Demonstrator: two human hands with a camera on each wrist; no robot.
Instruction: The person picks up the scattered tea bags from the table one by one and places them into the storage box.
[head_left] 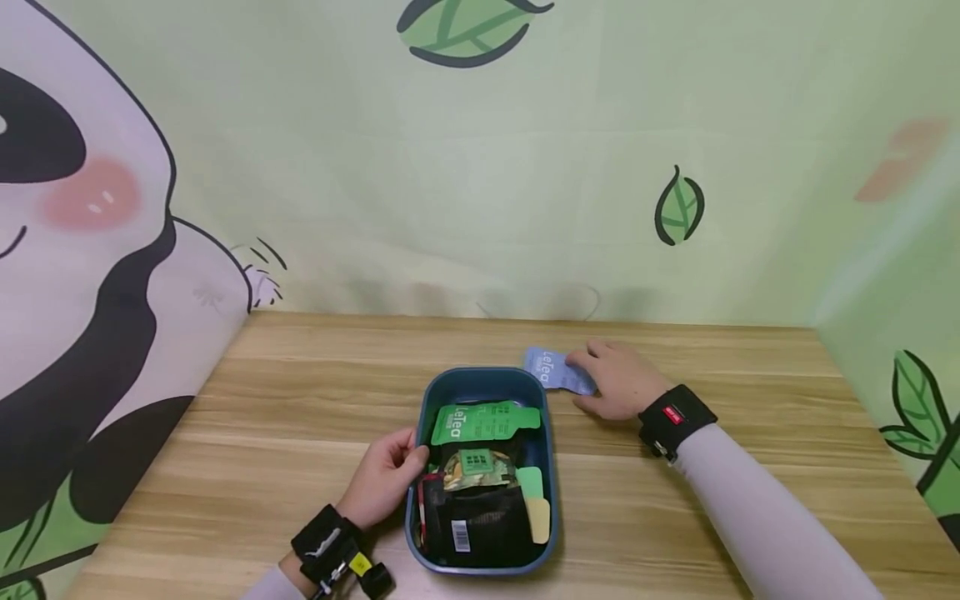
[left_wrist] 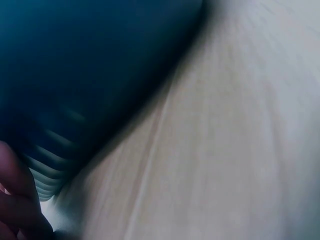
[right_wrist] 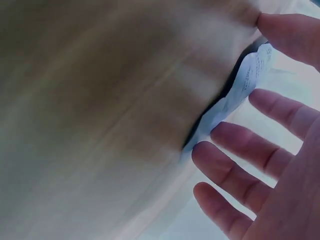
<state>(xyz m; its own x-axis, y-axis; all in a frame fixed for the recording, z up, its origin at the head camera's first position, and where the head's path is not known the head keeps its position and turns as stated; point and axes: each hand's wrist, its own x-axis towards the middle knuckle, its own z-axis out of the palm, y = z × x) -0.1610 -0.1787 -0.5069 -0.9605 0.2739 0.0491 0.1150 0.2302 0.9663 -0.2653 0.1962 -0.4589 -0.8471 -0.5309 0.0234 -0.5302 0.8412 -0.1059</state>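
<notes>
A dark blue rectangular container (head_left: 487,385) stands on the table, filled with packets. My left hand (head_left: 381,477) holds its left edge, thumb at the rim; in the left wrist view the fingers (left_wrist: 17,175) lie bent beside the ribbed outer wall. A flat light-blue packet marked LeTea (head_left: 553,369) lies just beyond the container's far right corner. Over its right end is my right hand (head_left: 621,382). The right wrist view shows the fingers (right_wrist: 240,177) spread and fairly straight, some tips at the edge of the packet (right_wrist: 245,77), and the thumb apart from them.
Inside the container are a green LeTea packet (head_left: 480,422), a black pouch with a barcode label (head_left: 491,525), a packet with a food picture (head_left: 480,477), and a pale yellow piece (head_left: 538,521). Behind the wooden table (head_left: 337,367) hangs a printed backdrop (head_left: 525,208).
</notes>
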